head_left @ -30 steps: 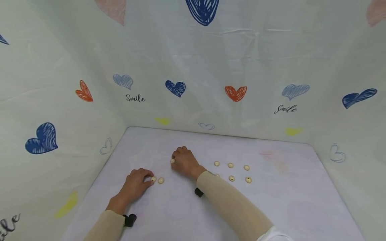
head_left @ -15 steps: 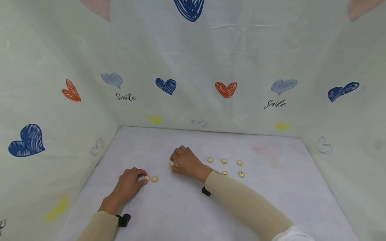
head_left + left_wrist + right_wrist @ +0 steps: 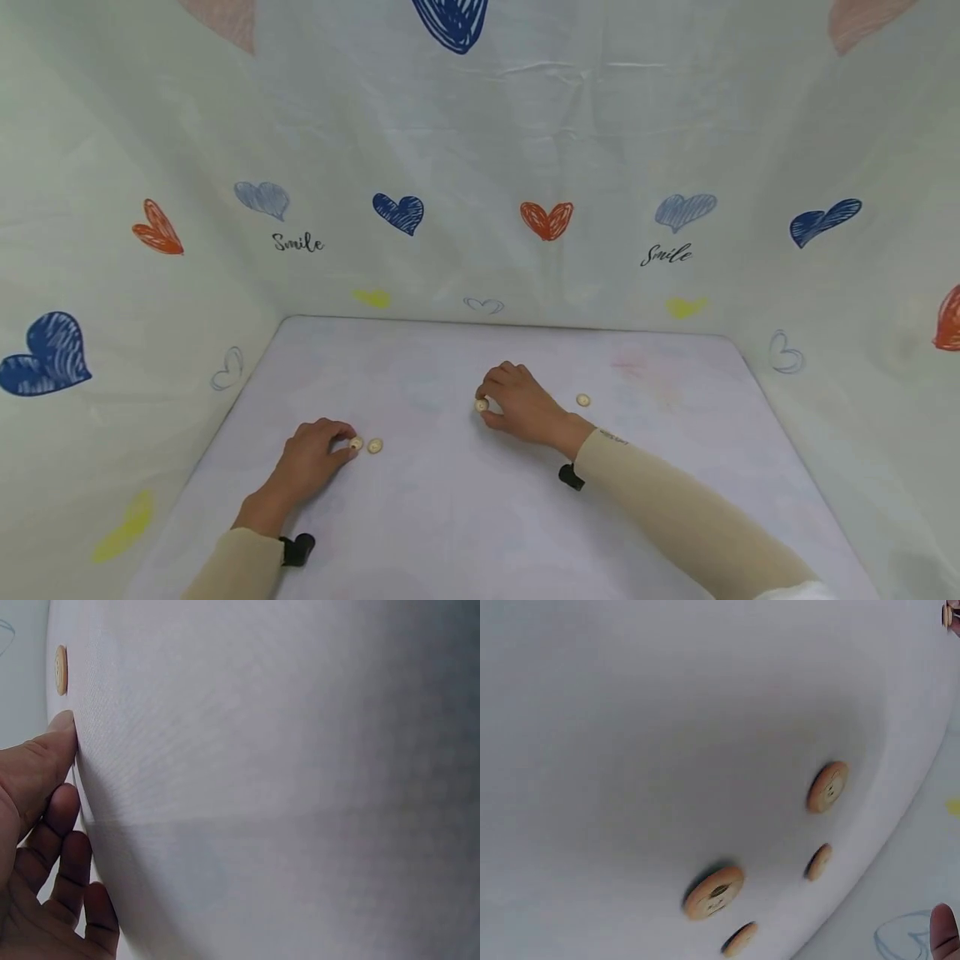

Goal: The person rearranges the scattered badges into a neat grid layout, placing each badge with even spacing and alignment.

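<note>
Small round tan buttons lie on a white table (image 3: 450, 517). My left hand (image 3: 309, 457) rests on the table with its fingers curled, the thumb (image 3: 45, 750) tip just short of a button (image 3: 356, 444) (image 3: 61, 670). A second button (image 3: 375, 447) lies right beside the first. My right hand (image 3: 522, 406) pinches another button (image 3: 482, 406) (image 3: 946, 615) at its fingertips, low over the table. Beyond that hand one loose button (image 3: 583, 401) shows. The right wrist view shows several laid-out buttons (image 3: 715, 891), which the hand and forearm cover in the head view.
Cloth walls printed with hearts (image 3: 547, 220) and the word Smile close in the table at the back and on both sides. Black wrist camera mounts (image 3: 297, 548) sit under both beige sleeves.
My right hand has moved to the right across the table with its button, and it now covers most of the laid-out buttons. The left hand has stayed by its two buttons.
</note>
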The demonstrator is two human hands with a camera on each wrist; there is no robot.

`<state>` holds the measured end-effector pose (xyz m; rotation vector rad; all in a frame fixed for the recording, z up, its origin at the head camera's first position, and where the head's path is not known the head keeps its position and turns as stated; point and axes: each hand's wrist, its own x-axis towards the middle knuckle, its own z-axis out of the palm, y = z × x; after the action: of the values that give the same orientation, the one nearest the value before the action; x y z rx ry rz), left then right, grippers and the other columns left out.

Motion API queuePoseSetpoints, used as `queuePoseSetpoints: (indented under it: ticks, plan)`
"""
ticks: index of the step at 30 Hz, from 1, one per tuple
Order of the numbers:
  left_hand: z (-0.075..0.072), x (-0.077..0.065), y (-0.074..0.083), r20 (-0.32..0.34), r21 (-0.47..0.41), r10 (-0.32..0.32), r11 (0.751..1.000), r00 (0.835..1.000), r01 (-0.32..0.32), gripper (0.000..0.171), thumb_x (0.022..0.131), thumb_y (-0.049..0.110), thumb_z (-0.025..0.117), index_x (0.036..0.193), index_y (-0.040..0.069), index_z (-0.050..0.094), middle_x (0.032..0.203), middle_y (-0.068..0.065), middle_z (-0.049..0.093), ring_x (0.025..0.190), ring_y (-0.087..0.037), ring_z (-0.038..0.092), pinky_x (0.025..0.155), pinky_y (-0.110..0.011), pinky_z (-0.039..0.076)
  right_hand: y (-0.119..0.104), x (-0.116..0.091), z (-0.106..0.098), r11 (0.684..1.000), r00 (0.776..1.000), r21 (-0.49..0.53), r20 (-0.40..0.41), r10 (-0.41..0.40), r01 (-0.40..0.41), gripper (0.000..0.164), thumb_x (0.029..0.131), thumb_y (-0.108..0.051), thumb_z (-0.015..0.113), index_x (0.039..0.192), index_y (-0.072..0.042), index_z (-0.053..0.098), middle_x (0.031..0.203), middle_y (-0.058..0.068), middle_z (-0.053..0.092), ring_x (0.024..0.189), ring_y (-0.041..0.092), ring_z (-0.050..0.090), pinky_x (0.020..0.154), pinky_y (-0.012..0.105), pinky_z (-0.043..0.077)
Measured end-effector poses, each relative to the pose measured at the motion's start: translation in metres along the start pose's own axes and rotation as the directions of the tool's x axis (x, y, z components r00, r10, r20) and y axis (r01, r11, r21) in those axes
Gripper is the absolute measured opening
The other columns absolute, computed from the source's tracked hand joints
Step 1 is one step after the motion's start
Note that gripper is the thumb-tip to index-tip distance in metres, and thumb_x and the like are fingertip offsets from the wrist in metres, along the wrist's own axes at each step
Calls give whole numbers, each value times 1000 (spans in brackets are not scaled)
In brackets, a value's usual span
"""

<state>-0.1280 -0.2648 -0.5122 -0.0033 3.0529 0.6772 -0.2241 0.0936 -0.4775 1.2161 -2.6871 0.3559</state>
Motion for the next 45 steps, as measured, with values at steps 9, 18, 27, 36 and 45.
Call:
queuePoseSetpoints:
  ticks: [9,18,27,36,45]
  plan:
    - [0,1,-4,6,1,-6,1000,1000,6,21,86,20,74,105,14,68,114,-11,65,112,-35,54,95,-58,39,27,-32,-10,997,998,44,-24,65,-64,17,90,-29,68,104,-20,69,105,-7,60,101,12,47,84,31,38]
    - [2,3,-7,-6,9,2,1000,1000,-2,22,86,20,74,105,13,68,113,-11,65,112,-36,54,94,-58,41,26,-53,1,997,1000,66,7,27,-27,15,86,-24,70,101,-22,70,103,-9,61,104,13,49,88,34,39]
    - [1,4,-5,5,6,-12,1000,1000,12,22,86,19,74,106,13,68,114,-12,65,113,-37,54,95,-58,40,18,-68,16,997,999,62,2,-39,39,11,85,-23,72,96,-24,70,100,-10,61,99,10,50,83,32,40]
    - [1,3,-3,19,5,-18,1000,1000,17,23,86,19,73,107,12,68,115,-12,64,114,-37,53,96,-59,40,7,-77,18,989,989,67,58,-137,133,8,86,-26,71,94,-26,68,98,-13,59,97,9,46,81,30,35]
    - [2,3,-3,14,2,-8,1000,1000,8,22,86,19,74,106,12,68,115,-12,65,113,-37,54,94,-59,40,8,-76,17,991,980,48,148,-130,125,11,89,-30,68,100,-27,70,100,-14,59,99,8,45,80,28,34]
